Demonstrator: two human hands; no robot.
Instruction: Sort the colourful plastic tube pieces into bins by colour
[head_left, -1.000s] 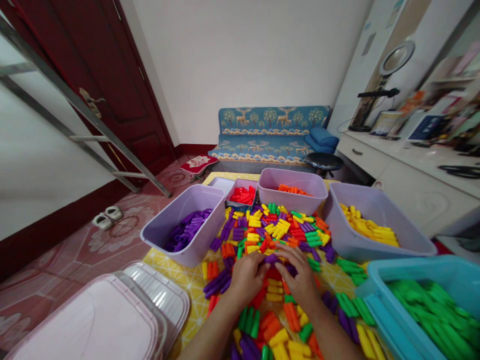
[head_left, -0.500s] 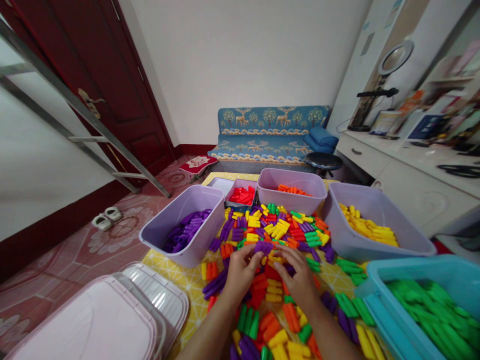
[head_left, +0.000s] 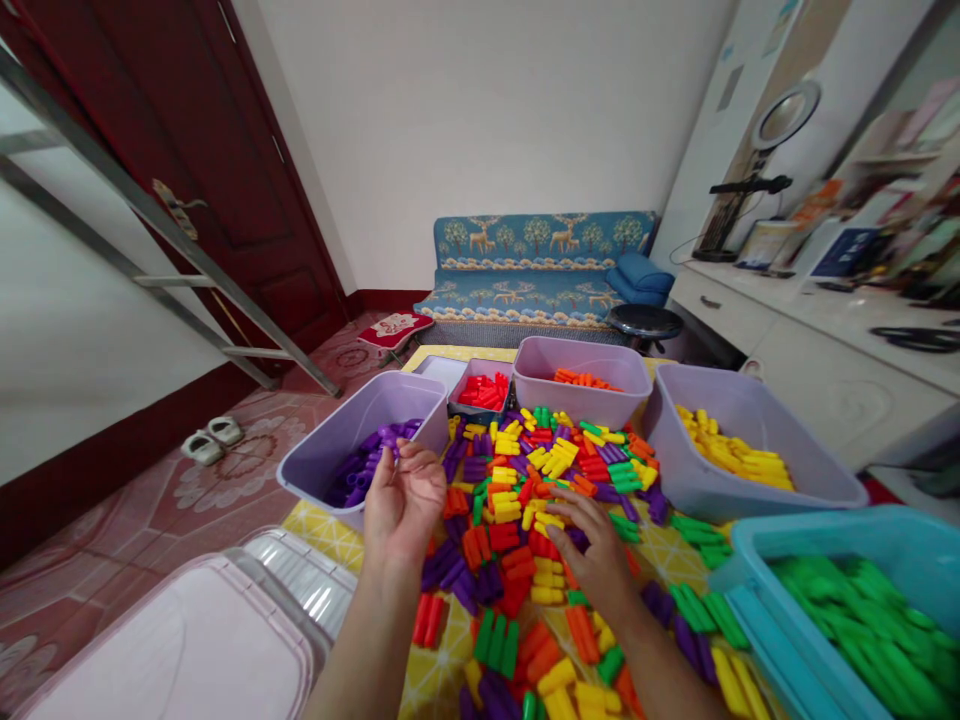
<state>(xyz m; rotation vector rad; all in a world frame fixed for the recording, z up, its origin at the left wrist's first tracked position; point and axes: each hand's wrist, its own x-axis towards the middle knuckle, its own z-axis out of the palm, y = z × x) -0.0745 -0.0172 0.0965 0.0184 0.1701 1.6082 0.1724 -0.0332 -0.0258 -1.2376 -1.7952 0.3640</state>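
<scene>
My left hand (head_left: pixel 405 490) is raised at the near right rim of the lilac bin (head_left: pixel 424 425) on the left, which holds purple tube-shaped plastic blocks (head_left: pixel 360 470). Between its fingertips is a purple block (head_left: pixel 389 437), seen against the others. Over the mixed pile in the middle hovers my right hand (head_left: pixel 592 535), fingers apart and slightly curled, closest to some yellow blocks (head_left: pixel 536 515). Red, orange, green, yellow and purple blocks lie around it, many joined in twos and threes.
Lilac bins hold orange blocks (head_left: pixel 581 379) and yellow blocks (head_left: pixel 727 450); a small box holds red blocks (head_left: pixel 484 390). A turquoise bin (head_left: pixel 772 590) of green blocks stands near right. Stacked lids (head_left: pixel 187 640) lie near left. A blue sofa (head_left: pixel 532 270) stands behind.
My left hand has moved left from the pile to the purple bin, carrying a purple block. My right hand has stayed over the pile.
</scene>
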